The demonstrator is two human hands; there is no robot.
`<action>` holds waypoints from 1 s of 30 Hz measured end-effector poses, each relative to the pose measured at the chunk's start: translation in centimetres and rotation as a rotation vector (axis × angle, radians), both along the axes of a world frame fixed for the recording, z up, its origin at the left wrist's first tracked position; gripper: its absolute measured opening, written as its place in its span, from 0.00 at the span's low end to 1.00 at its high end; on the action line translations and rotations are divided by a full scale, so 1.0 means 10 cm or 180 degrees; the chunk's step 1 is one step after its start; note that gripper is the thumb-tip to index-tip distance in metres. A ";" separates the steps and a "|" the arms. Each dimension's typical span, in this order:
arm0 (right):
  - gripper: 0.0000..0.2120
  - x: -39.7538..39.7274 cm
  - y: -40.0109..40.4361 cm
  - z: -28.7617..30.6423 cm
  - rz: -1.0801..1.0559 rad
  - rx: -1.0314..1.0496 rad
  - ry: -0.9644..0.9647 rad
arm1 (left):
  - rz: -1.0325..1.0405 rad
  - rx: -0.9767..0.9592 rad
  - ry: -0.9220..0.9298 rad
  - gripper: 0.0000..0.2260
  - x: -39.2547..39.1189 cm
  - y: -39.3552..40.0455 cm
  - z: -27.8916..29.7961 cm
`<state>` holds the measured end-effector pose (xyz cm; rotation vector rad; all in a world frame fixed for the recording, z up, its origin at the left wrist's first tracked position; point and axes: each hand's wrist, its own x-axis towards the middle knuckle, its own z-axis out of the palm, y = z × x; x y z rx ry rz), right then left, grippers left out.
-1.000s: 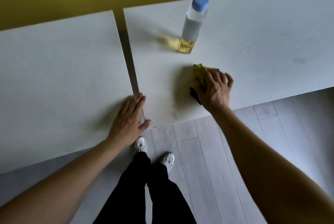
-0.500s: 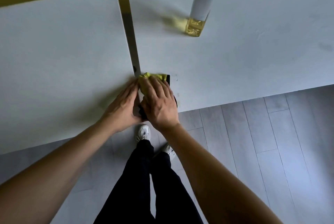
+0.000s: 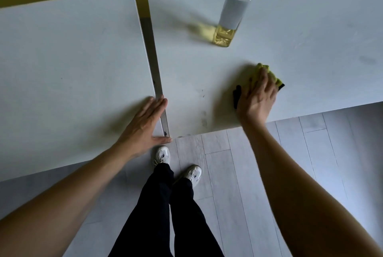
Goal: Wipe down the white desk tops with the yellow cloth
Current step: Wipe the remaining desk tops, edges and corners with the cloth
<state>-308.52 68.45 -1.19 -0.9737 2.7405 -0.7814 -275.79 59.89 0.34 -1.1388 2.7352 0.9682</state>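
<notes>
Pressing down with flat, straight fingers, our right hand (image 3: 256, 96) covers the yellow cloth (image 3: 269, 74) at the right of centre in the frame, on the right white desk top (image 3: 310, 28), near its front edge. Yellow folds show past the fingertips, and a black edge of the cloth shows on either side of the hand. Our left hand (image 3: 145, 124) lies open and flat, palm down, at the near right corner of the left white desk top (image 3: 62, 70), fingers beside the narrow gap between the desks; it holds nothing. At upper centre a clear bottle (image 3: 234, 9) with a blue cap and a little yellow liquid stands upright on the right desk.
</notes>
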 end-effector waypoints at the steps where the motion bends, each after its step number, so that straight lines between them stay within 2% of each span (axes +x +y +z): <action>1: 0.34 0.17 -0.08 0.02 0.0235 -0.0004 -0.0061 | -0.0008 -0.0003 0.0010 0.51 0.00 0.01 0.00; 3: 0.37 0.64 -0.27 0.04 0.1132 -0.0051 -0.0151 | 0.0007 -0.0002 0.0034 0.51 -0.01 0.02 0.01; 5: 0.34 1.08 -0.47 0.06 0.2007 -0.0124 -0.0082 | 0.0024 0.0038 0.0019 0.52 -0.02 0.00 0.03; 9: 0.27 1.28 -0.68 0.09 0.2603 -0.0281 0.0051 | 0.0145 0.0212 -0.0040 0.53 -0.03 0.01 0.05; 12: 0.29 0.97 -0.61 0.04 0.2532 -0.0080 0.0058 | 0.0082 0.0074 -0.0068 0.52 -0.03 0.00 0.04; 19: 0.34 -0.37 -0.33 0.05 0.0612 -0.0089 -0.0121 | -0.0005 0.0020 -0.0181 0.53 -0.02 -0.01 0.03; 22: 0.31 -0.43 -0.35 0.00 0.0160 0.0014 -0.0087 | -0.0019 0.0013 -0.0198 0.53 -0.04 0.00 0.03; 24: 0.33 -0.15 -0.42 -0.02 0.0404 0.0089 -0.0065 | -0.0045 0.0002 -0.0215 0.53 -0.04 -0.01 0.04; 30: 0.31 1.01 -0.82 0.09 0.2459 -0.0120 -0.0113 | -0.0010 0.0044 -0.0276 0.53 -0.09 0.01 0.13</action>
